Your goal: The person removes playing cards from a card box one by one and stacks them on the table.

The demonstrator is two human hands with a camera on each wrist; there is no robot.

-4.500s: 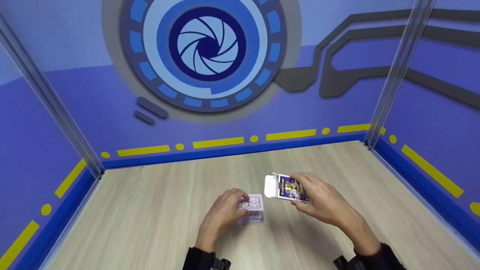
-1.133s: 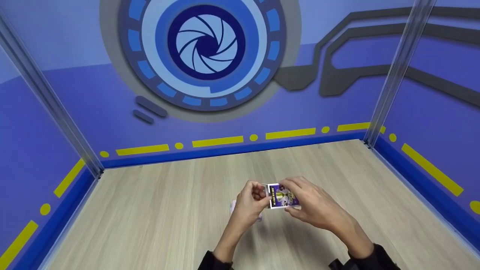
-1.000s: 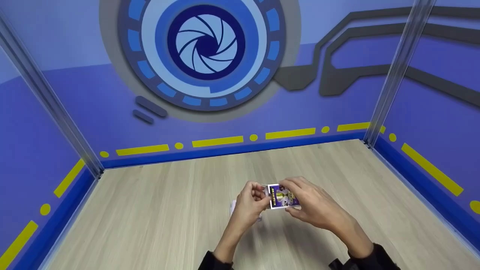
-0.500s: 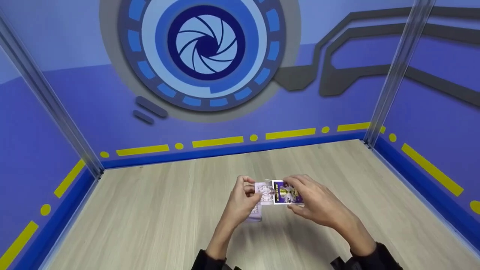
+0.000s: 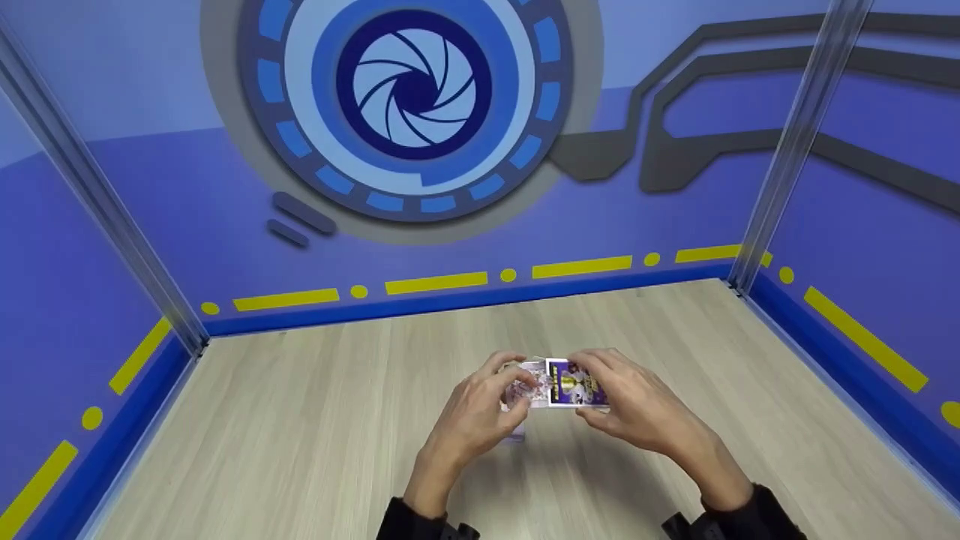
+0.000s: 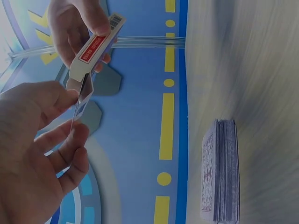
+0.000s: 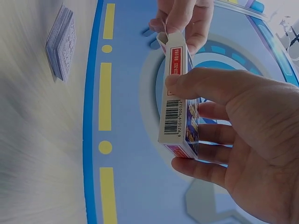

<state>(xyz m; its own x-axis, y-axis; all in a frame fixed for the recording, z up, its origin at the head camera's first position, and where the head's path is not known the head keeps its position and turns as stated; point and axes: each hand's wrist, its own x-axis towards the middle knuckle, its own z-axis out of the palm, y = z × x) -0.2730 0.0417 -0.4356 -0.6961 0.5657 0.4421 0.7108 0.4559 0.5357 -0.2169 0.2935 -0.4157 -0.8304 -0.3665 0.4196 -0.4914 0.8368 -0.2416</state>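
My right hand (image 5: 637, 405) grips a small purple and white playing-card box (image 5: 574, 384), thumb on one narrow side and fingers on the other, as the right wrist view shows. The box is held above the table with its left end open. A playing card (image 5: 535, 382) with a pale lilac patterned back sticks out of that end; whether it is one or more I cannot tell. My left hand (image 5: 469, 409) pinches it between thumb and fingers. Below, a deck of cards (image 6: 219, 172) lies stacked on the table, mostly hidden by my left hand in the head view.
The wood-patterned tabletop (image 5: 300, 420) is bounded by printed blue panels, with a back wall (image 5: 420, 262) and walls on both sides. Metal posts (image 5: 787, 142) stand at the back corners.
My left hand has left the deck on the table and come up to the box's open end. A patterned card now shows between box and fingers. The right hand keeps its grip.
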